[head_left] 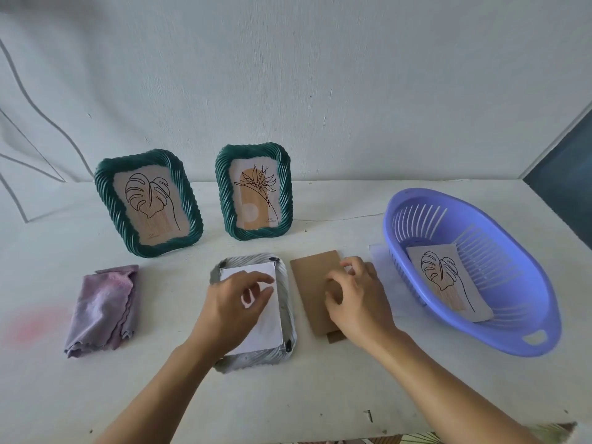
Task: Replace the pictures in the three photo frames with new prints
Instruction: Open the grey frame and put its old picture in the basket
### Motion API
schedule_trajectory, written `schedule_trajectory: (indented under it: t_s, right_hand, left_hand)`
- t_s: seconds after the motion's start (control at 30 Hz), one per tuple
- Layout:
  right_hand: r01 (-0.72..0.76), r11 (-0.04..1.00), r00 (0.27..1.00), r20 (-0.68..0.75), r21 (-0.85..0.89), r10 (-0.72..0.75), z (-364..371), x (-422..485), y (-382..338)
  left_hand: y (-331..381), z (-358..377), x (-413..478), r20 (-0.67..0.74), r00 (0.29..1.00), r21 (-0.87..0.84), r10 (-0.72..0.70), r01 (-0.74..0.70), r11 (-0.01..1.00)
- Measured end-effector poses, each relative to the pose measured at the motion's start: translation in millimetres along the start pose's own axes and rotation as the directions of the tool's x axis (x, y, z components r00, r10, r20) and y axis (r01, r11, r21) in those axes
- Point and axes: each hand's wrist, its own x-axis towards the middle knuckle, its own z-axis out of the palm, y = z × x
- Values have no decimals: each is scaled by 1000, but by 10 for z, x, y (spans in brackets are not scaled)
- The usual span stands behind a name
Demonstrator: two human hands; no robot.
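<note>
i have the third photo frame (pixel 253 360) lying face down in the middle of the table (pixel 320 395), with a white sheet (pixel 266 328) seated in its recess, plain side up. my left hand (pixel 237 302) is over that sheet, bent fingertips resting on it. i cannot tell whether they pinch it or only steady it.

the cardboard backing board (pixel 315 274) lies flat just beside the frame, on its right. its long axis runs away from me, nearly parallel to the frame's. my right hand (pixel 355 299) is on the board's right half, fingers curled at its far long edge, and looks to be gripping it.

so the board is the right hand's job. i judge the next move to be a short carry leftward with hardly any turning, dropping the board onto the sheet while the left hand clears out.
</note>
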Motion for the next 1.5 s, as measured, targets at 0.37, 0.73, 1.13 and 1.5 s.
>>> schedule_trajectory:
  t_s: [0.37, 0.73, 1.13, 1.5]
  right_hand:
    - [216, 952, 965, 103, 219, -242, 84, 383, -524]
    - [292, 956, 915, 290, 8, -282, 284, 631, -753]
    - [259, 961, 945, 181, 96, -273, 264, 606, -753]
    - [212, 876, 966, 45, 433, -256, 165, 494, -777]
  left_hand:
    - [-582, -364, -20, -34, 991, 333, -128, 132, 934]
    - [-578, -423, 161, 170, 973, 402, -153, 73, 913]
    - [-618, -455, 190, 130, 986, 330, -101, 53, 942]
    - [-502, -590, 131, 19, 999, 159, -48, 44, 986]
